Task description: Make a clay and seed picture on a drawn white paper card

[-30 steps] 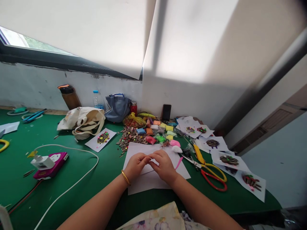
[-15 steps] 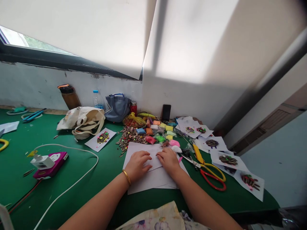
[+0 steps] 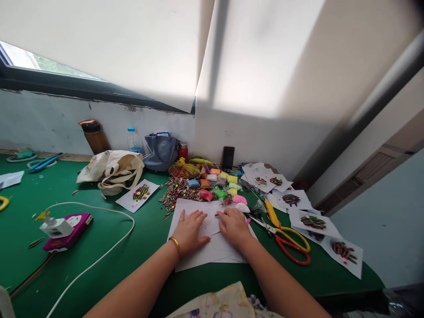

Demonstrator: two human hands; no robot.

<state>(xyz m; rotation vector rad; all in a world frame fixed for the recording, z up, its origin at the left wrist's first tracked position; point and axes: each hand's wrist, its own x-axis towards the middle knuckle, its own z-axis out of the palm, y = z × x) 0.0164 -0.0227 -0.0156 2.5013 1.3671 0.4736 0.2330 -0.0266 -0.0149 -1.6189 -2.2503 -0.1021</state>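
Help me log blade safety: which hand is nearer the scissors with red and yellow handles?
Right. The right hand rests on the white paper, just left of the scissors; the left hand lies farther left on the paper.

Faint grey line drawing point(image 3: 206, 223) beside bare left hand point(image 3: 190, 230) too fine to read, palm of bare right hand point(image 3: 233, 227) hidden, yellow curved handle point(image 3: 6, 201) cut off by left edge

We see daylight glowing through the blinds point(image 3: 115, 48), shadow bands crossing the right one, the table point(image 3: 114, 267) dimmer, edges stretched, the top-right corner dark.
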